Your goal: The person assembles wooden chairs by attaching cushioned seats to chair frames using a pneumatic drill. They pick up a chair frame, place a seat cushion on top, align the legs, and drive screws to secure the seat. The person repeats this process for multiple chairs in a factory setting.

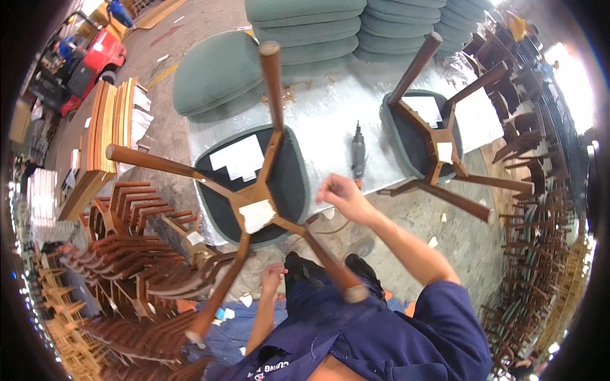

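Note:
A chair (289,181) rests upside down on the plastic-covered table, its green padded seat below and brown wooden legs pointing up and outward. A white paper patch (258,216) covers the crossing of its frame. Just right of the seat's edge is my right hand (344,196), fingers curled in a pinch; anything inside is too small to see. My left hand (273,277) hangs low by the near side, between two legs, its fingers curled and their contents hidden. A power screwdriver (359,152) lies beyond my right hand. To the right sits a second upturned chair (397,136).
Green padded seats (305,32) are stacked at the table's far side, with loose screws (283,95) nearby. Brown chair frames (121,279) crowd the left floor; more chairs (534,247) line the right. Wooden boards (105,133) and a red forklift (95,60) stand far left.

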### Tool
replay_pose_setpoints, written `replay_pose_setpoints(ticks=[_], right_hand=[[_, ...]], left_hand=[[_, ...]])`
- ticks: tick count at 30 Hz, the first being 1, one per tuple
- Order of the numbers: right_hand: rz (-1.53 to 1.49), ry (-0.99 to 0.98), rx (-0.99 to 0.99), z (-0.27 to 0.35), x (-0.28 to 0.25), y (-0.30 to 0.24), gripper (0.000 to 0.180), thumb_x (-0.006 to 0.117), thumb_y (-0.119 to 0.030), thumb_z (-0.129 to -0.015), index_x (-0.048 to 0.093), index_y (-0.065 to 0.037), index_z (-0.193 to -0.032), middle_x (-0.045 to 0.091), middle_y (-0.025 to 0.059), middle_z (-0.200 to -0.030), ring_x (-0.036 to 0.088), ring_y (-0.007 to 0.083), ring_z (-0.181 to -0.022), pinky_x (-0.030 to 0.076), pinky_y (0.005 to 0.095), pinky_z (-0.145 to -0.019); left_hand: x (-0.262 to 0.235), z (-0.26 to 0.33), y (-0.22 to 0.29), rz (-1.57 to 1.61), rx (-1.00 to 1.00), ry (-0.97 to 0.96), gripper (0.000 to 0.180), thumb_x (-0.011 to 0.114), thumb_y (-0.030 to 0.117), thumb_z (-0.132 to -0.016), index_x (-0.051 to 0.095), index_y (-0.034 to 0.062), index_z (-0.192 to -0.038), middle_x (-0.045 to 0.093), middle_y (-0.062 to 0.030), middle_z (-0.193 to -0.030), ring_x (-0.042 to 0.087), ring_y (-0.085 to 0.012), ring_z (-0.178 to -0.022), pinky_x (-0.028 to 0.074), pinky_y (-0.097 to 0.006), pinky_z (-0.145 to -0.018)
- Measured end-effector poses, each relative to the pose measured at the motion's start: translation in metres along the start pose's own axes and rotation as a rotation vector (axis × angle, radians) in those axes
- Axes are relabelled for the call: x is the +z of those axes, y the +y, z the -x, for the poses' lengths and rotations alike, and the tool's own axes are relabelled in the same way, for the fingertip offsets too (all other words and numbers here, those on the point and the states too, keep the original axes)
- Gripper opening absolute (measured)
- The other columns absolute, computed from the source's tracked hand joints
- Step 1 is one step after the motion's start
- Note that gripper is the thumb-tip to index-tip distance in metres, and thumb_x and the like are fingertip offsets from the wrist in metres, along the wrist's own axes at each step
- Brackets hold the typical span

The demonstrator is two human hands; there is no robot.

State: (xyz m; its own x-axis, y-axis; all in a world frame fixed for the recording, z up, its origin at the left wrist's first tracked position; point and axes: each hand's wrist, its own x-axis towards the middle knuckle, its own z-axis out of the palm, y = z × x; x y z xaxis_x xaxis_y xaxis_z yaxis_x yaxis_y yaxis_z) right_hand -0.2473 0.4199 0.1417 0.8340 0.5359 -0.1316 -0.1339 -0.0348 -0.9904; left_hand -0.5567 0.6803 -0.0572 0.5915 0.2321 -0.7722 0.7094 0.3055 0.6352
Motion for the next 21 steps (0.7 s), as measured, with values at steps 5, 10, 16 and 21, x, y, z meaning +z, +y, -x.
replay_pose_setpoints(ticks=[5, 10, 16, 21], right_hand=[[-0.09, 0.26, 0.293, 0.16, -0.083, 0.079, 0.014, 0.063, -0.013, -0.104, 0.064, 0.001, -0.103, 0.063, 0.0028, -0.079, 0.056, 0.0084, -0.066, 0.045, 0.0271, -0.057], [-0.328, 0.612, 0.517, 0.313, -0.172, 0.148, 0.024, 0.06, -0.018, -0.106, 0.068, 0.003, -0.114, 0.056, 0.0022, -0.073, 0.053, 0.0117, -0.057, 0.043, 0.0275, -0.051], [-0.395, 0.879, 0.703, 0.377, -0.255, 0.15, 0.025, 0.068, -0.02, -0.103, 0.067, 0.0, -0.117, 0.059, 0.0026, -0.078, 0.054, 0.0099, -0.059, 0.046, 0.0264, -0.051], [-0.288, 1.123, 0.473, 0.381, -0.317, 0.138, 0.024, 0.067, -0.008, -0.1, 0.068, 0.001, -0.121, 0.071, 0.0086, -0.097, 0.067, 0.0164, -0.073, 0.057, 0.0291, -0.064]], left_hand=[[0.147, -0.015, -0.037, -0.493, 0.427, -0.02, 0.021, 0.074, 0.023, -0.094, 0.076, 0.0026, -0.097, 0.078, -0.0096, -0.086, 0.075, -0.019, -0.083, 0.057, -0.033, -0.074], [0.321, 0.007, 0.067, -0.723, 0.519, -0.055, 0.019, 0.074, 0.023, -0.089, 0.078, 0.0065, -0.099, 0.078, -0.0141, -0.09, 0.076, -0.0315, -0.088, 0.058, -0.043, -0.078], [0.409, -0.125, 0.19, -0.598, 0.766, 0.417, 0.018, 0.071, 0.018, -0.09, 0.077, 0.01, -0.105, 0.072, -0.0175, -0.107, 0.07, -0.0391, -0.102, 0.055, -0.047, -0.088], [0.369, -0.25, 0.332, -0.873, 0.773, 0.728, 0.026, 0.07, 0.009, -0.087, 0.076, 0.0165, -0.111, 0.065, -0.0149, -0.117, 0.069, -0.0401, -0.103, 0.055, -0.051, -0.087]])
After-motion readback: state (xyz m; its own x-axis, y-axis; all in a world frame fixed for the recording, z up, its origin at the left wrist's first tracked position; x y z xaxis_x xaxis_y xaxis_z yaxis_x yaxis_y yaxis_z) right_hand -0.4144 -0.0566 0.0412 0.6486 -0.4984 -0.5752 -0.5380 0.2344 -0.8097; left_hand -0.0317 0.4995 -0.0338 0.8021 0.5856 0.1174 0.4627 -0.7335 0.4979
